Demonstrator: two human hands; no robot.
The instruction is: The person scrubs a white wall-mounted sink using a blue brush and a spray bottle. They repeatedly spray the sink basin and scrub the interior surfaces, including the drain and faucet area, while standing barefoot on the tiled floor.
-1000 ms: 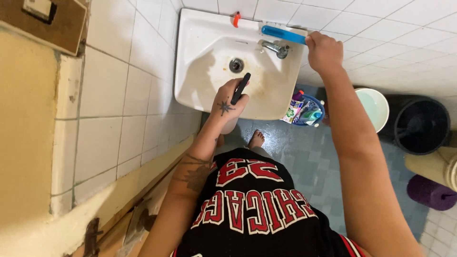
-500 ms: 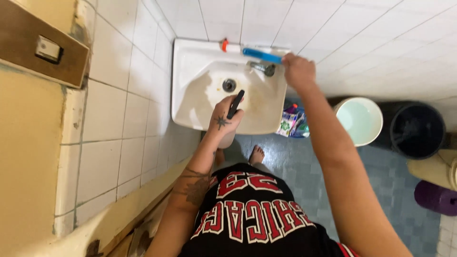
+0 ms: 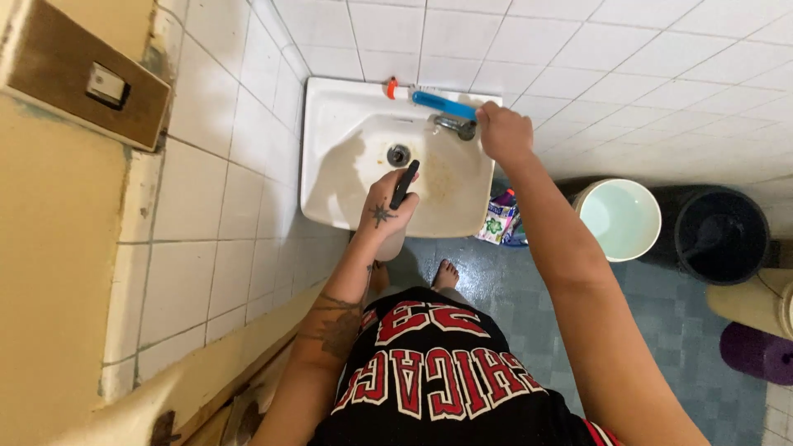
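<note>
I stand over a white wall-mounted sink with brown stains around its drain. My left hand hovers over the basin's front, closed around a white spray bottle whose black nozzle points toward the drain. My right hand reaches to the back right rim and grips the handle of a blue brush lying along the ledge, just above the metal tap. A small white tube with an orange cap lies on the ledge beside the brush.
White tiled walls surround the sink. Under its right side stand packets and bottles of cleaning products. A pale green bucket and a black bucket stand on the wet blue floor, with a purple object at the right edge. My bare foot shows below the sink.
The view has pulled back and shifted, so the sink looks smaller. My right hand stays closed on the blue brush at the ledge; my left hand keeps the spray bottle over the basin.
</note>
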